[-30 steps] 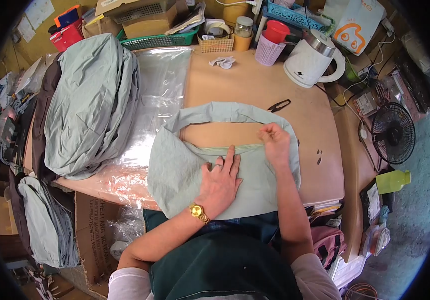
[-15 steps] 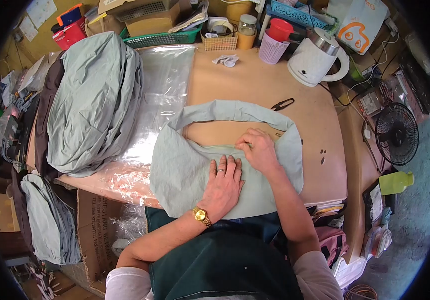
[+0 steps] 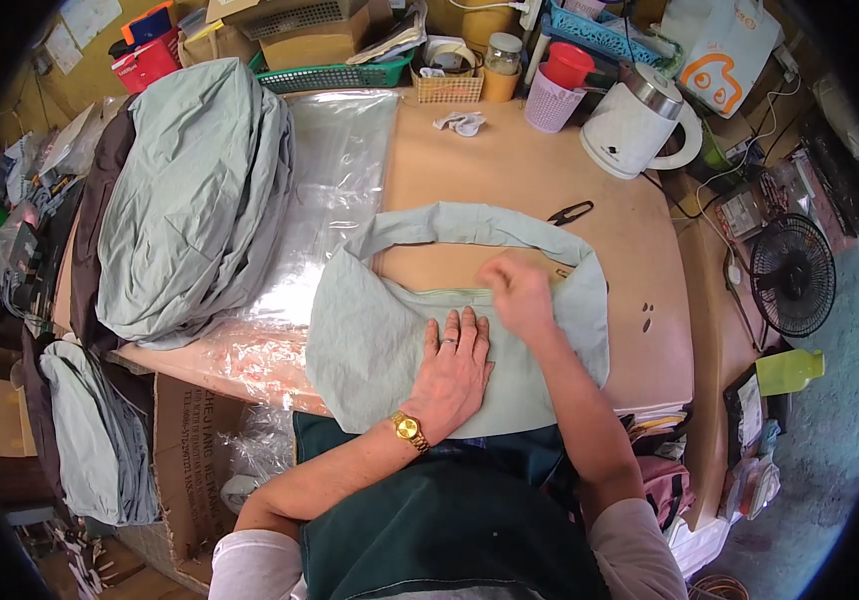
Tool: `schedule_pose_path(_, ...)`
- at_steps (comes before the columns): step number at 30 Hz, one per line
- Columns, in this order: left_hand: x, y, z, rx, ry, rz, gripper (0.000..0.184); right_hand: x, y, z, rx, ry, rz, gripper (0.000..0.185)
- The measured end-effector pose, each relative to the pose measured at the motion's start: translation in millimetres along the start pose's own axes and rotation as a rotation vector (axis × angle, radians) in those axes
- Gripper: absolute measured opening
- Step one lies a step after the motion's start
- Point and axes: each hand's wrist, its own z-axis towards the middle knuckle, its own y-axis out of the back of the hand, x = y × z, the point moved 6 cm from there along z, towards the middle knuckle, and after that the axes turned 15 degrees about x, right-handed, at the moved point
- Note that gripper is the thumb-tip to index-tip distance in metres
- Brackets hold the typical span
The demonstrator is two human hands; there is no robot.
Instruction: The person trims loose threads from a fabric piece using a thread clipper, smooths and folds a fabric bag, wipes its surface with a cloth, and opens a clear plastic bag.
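A pale grey-green fabric shoulder bag (image 3: 370, 340) lies flat on the table, its wide strap (image 3: 440, 222) looped away from me. My left hand (image 3: 453, 370) rests open on the front of the bag, palm down, pressing the cloth. Along the bag's upper edge runs a zipper (image 3: 455, 296). At the right part of that edge is my right hand (image 3: 522, 295), curled closed and smeared by motion. What its fingertips hold is hidden. Beyond the strap lie black thread snips (image 3: 571, 213).
Similar grey-green cloth is piled (image 3: 195, 210) at the left, beside clear plastic sheets (image 3: 340, 160). A white kettle (image 3: 625, 125), a lilac cup (image 3: 550, 105) and baskets line the back. A black fan (image 3: 793, 275) stands at the right.
My right hand has moved right along the zipper edge, and more of the zipper shows to its left. My left hand stays on the bag. The whole view has shifted slightly.
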Motion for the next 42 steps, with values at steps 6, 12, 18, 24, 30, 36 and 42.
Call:
schedule_pose_path(6, 8.8, 7.1, -2.4, -0.022, 0.037, -0.052, 0.059, -73.4, 60.9, 4.5, -0.328, -0.435, 0.633, 0.009)
schedule_pose_path(12, 18.8, 12.5, -0.9, 0.0, -0.013, -0.097, 0.064, -3.3, 79.7, -26.4, -0.085, -0.304, 0.149, 0.024)
schedule_pose_path(18, 105.0, 58.4, -5.8, -0.279, 0.109, -0.377, 0.059, 0.0, 54.1, -77.7, 0.021, -0.232, -0.157, 0.046)
schedule_pose_path(24, 164.9, 95.9, 30.0, -0.432, 0.224, -0.204, 0.028, -40.2, 115.3, -46.4, -0.241, -0.544, -0.396, 0.03)
schedule_pose_path(30, 173.7, 95.4, 1.2, -0.334, 0.139, -0.245, 0.011, -67.3, 102.8, -85.3, 0.003, -0.427, -0.183, 0.028)
schedule_pose_path(36, 154.5, 89.6, -38.4, -0.499, -0.013, -0.236, 0.031, -57.8, 91.0, -127.7, -0.149, -0.178, -0.278, 0.032)
schedule_pose_path(42, 162.8, 85.8, -37.9, -0.546, 0.105, -0.227, 0.033, -47.0, 102.2, -105.4, -0.067, -0.435, -0.299, 0.036)
